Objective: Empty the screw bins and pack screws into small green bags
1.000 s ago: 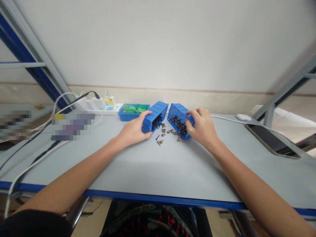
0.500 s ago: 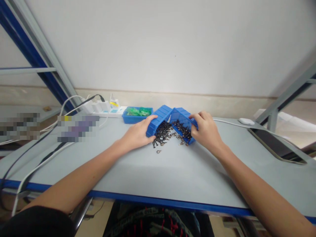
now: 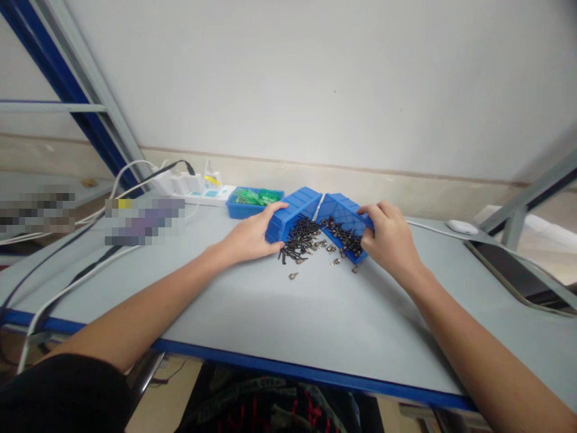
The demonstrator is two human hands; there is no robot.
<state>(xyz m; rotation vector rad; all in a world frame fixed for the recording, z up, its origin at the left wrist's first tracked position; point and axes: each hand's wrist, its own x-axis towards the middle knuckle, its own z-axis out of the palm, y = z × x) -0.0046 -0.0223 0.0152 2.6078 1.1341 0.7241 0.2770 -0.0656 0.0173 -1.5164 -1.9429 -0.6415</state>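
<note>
Blue plastic in both grasps: grips a ribbed rectangular blue bin (image 3: 294,209) with the left hand (image 3: 252,237), fingers over the raised side, thumb at the lower edge, presumably to control its tilt. Use that left bin as landmark. Just right of it, pinches the upper wall of a matching ribbed blue plastic bin (image 3: 337,204) with the right hand (image 3: 392,237), probably to keep it tipped without blocking the mouth. Angles both openings down and inward, likely letting contents slide out. Shows slim black metal screws (image 3: 301,237) heaped at the left bin's mouth, partly spilled onto the pale grey tabletop (image 3: 279,313). Scatters small bronze-toned metal pieces (image 3: 335,262) in front and to the right of it; cannot tell exact type. Left of and behind it, includes an upright blue plastic tray (image 3: 246,210) with green plastic packets (image 3: 267,196), probably kept aside from the spill.
</note>
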